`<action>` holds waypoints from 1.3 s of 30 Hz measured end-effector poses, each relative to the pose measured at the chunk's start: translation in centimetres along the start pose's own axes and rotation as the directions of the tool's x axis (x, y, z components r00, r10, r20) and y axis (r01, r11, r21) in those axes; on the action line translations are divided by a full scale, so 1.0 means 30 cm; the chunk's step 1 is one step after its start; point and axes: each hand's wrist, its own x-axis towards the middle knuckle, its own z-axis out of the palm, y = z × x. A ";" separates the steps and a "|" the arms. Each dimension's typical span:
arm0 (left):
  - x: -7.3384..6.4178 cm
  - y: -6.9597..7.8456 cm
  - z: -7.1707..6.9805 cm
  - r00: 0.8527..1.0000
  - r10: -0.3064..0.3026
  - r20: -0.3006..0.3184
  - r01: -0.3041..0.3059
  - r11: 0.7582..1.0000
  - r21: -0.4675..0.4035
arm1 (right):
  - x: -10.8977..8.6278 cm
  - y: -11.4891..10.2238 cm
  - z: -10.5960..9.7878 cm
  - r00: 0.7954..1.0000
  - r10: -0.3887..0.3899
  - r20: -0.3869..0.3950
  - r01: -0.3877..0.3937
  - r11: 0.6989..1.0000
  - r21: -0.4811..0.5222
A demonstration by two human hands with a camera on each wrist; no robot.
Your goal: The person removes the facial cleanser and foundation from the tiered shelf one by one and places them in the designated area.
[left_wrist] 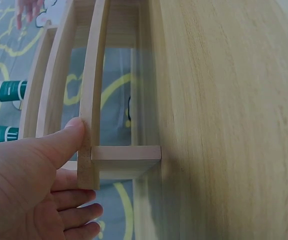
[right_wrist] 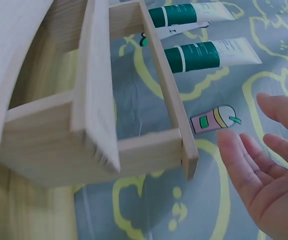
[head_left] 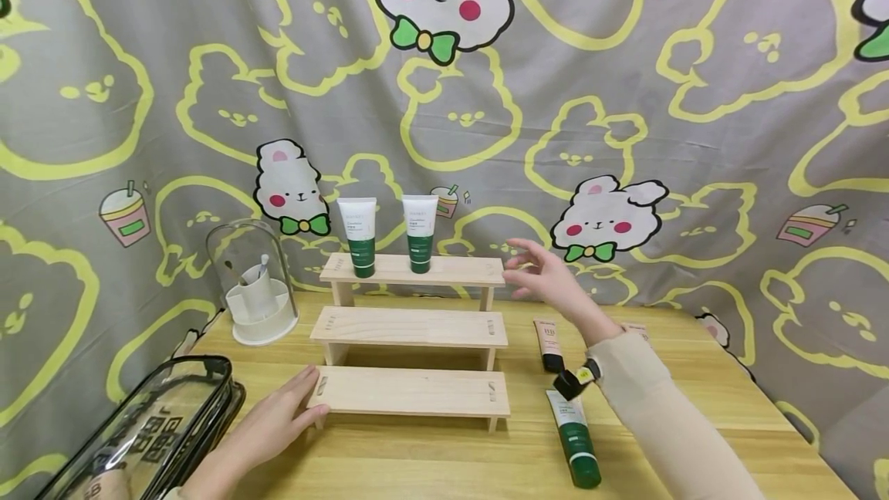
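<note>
A three-step wooden display stand (head_left: 410, 326) sits on the table. Its lowest step has its left end between the thumb and fingers of my left hand (head_left: 274, 419); the left wrist view shows the thumb (left_wrist: 66, 140) on the board's edge. Two white-and-green squeeze tubes stand upright on the top step, one tube (head_left: 358, 238) near the left end and the other tube (head_left: 420, 234) near the middle. Just off the top step's right end, my right hand (head_left: 545, 276) is raised with fingers spread and nothing in them, also visible as a hand (right_wrist: 269, 175) in the right wrist view.
Right of the stand lie a green-and-white tube (head_left: 576, 442) and a beige BB tube (head_left: 549, 342); another beige tube (head_left: 635, 332) is partly behind the right arm. At left are a white round organizer (head_left: 264, 322) and a clear black-edged bag (head_left: 149, 430). A patterned curtain (head_left: 472, 137) hangs behind.
</note>
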 end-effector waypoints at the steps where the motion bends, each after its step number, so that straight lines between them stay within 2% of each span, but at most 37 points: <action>1: 0.001 0.000 0.001 1.000 0.003 -0.003 -0.003 1.000 0.002 | 0.017 -0.006 0.010 1.000 -0.007 -0.004 0.007 1.000 0.003; 9: 0.005 -0.001 0.007 1.000 0.007 -0.008 -0.007 1.000 0.009 | 0.126 -0.035 0.095 0.998 -0.062 -0.001 0.062 0.997 0.048; 19: 0.005 0.004 0.004 1.000 0.010 -0.013 -0.010 1.000 0.011 | 0.216 -0.066 0.200 0.997 -0.066 -0.030 0.068 0.996 0.059; 29: 0.003 0.007 0.005 1.000 0.017 -0.023 -0.017 1.000 0.015 | 0.267 -0.098 0.280 0.995 -0.058 -0.077 0.070 0.985 0.158; 39: 0.001 0.005 0.002 1.000 0.014 -0.017 -0.014 1.000 0.009 | 0.290 -0.094 0.332 0.995 -0.020 -0.099 0.043 0.972 0.232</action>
